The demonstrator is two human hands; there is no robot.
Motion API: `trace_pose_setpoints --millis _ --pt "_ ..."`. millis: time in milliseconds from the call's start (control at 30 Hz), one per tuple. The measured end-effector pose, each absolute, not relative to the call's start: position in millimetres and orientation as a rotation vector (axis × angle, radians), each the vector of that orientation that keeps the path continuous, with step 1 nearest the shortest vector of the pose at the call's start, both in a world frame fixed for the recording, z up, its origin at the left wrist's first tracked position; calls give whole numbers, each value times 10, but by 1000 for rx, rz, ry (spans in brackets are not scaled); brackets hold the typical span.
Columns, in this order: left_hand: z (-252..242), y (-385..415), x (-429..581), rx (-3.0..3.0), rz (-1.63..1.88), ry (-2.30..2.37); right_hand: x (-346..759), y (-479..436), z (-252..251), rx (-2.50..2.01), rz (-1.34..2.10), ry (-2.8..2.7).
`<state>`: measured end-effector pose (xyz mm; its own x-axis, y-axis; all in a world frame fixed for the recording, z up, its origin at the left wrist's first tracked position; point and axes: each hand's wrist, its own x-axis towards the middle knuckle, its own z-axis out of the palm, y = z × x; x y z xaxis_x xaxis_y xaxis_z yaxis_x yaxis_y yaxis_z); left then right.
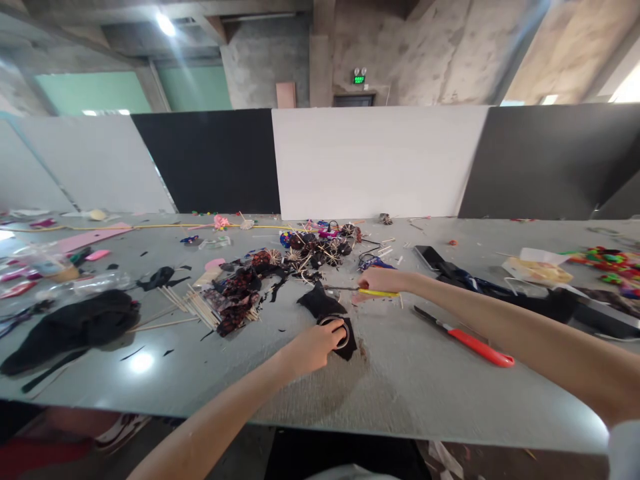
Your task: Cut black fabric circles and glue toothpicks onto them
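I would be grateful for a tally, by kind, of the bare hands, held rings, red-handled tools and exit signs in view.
Left hand and right hand: 2
Held ring: 1
Red-handled tool: 1
Exit sign: 1
Total: 5

One ring (pixel 347 337), one red-handled knife (pixel 465 339), one exit sign (pixel 359 79), many wooden sticks (pixel 204 309)

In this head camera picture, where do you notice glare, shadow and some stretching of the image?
Head view: the ceiling lamp flares into streaks, and a white glare spot sits on the table; head view: a soft shadow lies below the left hand; head view: the outer edges look stretched, probably from a wide lens.
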<state>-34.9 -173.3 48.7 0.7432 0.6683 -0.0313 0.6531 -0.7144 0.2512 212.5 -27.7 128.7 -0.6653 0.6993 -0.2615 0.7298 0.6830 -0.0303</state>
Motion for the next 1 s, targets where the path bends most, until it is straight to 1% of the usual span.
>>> trace_pose_setpoints --millis 67,167,333,400,467,500,567,633,800,900,1000 --pt "491 -1732 -345 2700 59 1037 2309 -291 1302 1230 -109 2626" --pt "502 -1734 -349 2716 16 1023 2572 -408 1169 1414 55 2486" --pt "491 -1722 -365 2757 54 1013 2726 -744 830 1547 31 2382" --pt "494 -1719 -355 2765 49 1027 2589 -835 775 1579 167 2474" --pt "505 -1723 -335 2772 28 1025 2325 -868 753 1480 345 2698" --pt "511 -1727 -324 2775 21 1026 2158 -863 739 1332 375 2824" --pt "520 -1737 -306 2771 5 1041 1808 -816 680 1062 335 2985" --pt "520 -1747 -299 2756 -21 1064 1514 -729 579 992 277 3010" --pt "505 -1757 -315 2727 -17 1077 1324 -502 374 1044 256 2977" --pt "514 -1754 -313 2725 -7 1077 1442 -491 441 1105 290 2962" --pt "547 -1761 -301 2741 -30 1091 1477 -575 620 1152 318 2995"
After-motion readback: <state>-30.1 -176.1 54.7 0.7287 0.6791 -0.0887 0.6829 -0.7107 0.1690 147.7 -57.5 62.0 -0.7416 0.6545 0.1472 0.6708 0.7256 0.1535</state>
